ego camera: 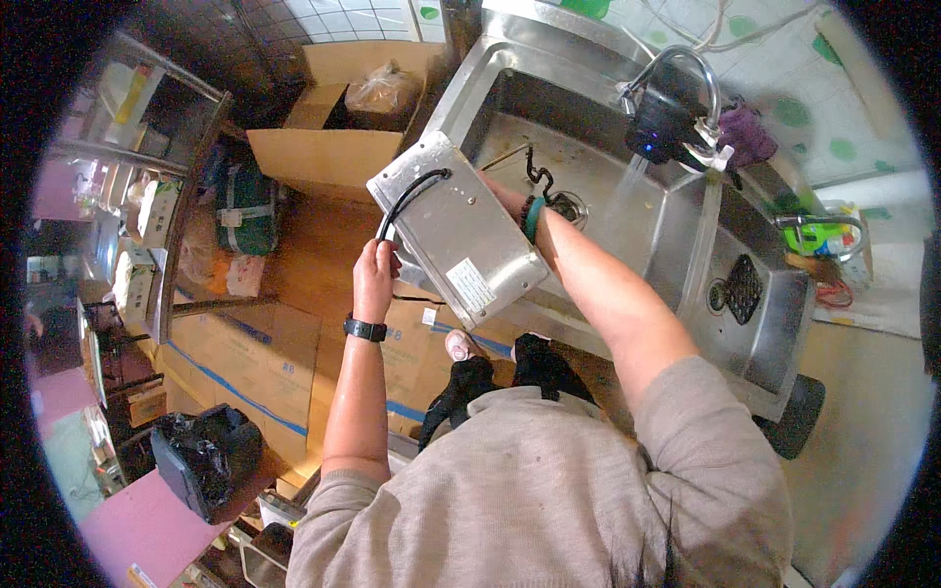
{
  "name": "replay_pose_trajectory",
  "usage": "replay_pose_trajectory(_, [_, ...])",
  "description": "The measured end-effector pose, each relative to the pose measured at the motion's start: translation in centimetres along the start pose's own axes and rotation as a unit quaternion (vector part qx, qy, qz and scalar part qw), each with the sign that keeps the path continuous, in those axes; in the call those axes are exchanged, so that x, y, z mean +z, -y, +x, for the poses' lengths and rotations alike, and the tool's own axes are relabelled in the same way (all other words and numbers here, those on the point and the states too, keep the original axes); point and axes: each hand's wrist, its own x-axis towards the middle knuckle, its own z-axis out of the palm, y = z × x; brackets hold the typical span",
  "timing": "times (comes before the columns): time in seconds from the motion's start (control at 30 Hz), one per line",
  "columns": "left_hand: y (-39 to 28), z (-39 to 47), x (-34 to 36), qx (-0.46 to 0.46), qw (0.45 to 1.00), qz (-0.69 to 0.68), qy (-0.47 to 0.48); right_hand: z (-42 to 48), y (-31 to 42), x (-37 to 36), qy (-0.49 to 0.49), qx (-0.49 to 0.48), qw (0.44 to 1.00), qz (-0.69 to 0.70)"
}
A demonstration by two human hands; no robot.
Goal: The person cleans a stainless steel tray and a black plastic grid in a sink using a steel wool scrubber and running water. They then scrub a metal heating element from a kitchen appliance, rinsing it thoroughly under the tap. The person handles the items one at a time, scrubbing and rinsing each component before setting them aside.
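A rectangular stainless steel appliance housing with a black power cord and a printed label is tilted over the near left edge of the steel sink. My left hand is closed around the cord at the housing's left side, a black band on its wrist. My right hand reaches behind the housing's right side; its fingers are hidden, so its grip does not show. Water runs from the faucet into the sink.
An open cardboard box with a plastic bag stands beyond the sink's left end. Flattened cardboard covers the floor. To the left are loaded shelves and a black-lined bin. A smaller basin adjoins the sink at right.
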Motion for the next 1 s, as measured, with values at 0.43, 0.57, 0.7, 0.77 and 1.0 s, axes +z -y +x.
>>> replay_pose_trajectory(0.43, [3.5, 1.3, 0.4, 0.077, 0.977, 0.12, -0.156, -10.8, -3.6, -18.3, -0.509, -0.141, 0.847, -0.062])
replay_pose_trajectory(0.57, [3.2, 3.7, 2.7, 0.118, 0.971, 0.141, -0.155, -5.7, -16.0, -26.3, -0.539, -0.129, 0.761, -0.338])
replay_pose_trajectory(0.7, [4.5, 2.2, 0.3, 0.09, 0.969, 0.157, -0.166, -2.3, -14.5, -16.6, -0.6, -0.038, 0.668, -0.439])
replay_pose_trajectory(0.77, [4.0, 2.6, 0.7, 0.079, 0.973, 0.146, -0.159, -0.5, -15.8, -17.7, -0.616, -0.003, 0.681, -0.395])
replay_pose_trajectory(1.0, [4.0, 2.4, 0.8, 0.069, 0.968, 0.164, -0.176, -5.3, -13.8, -21.8, -0.371, 0.09, 0.773, -0.507])
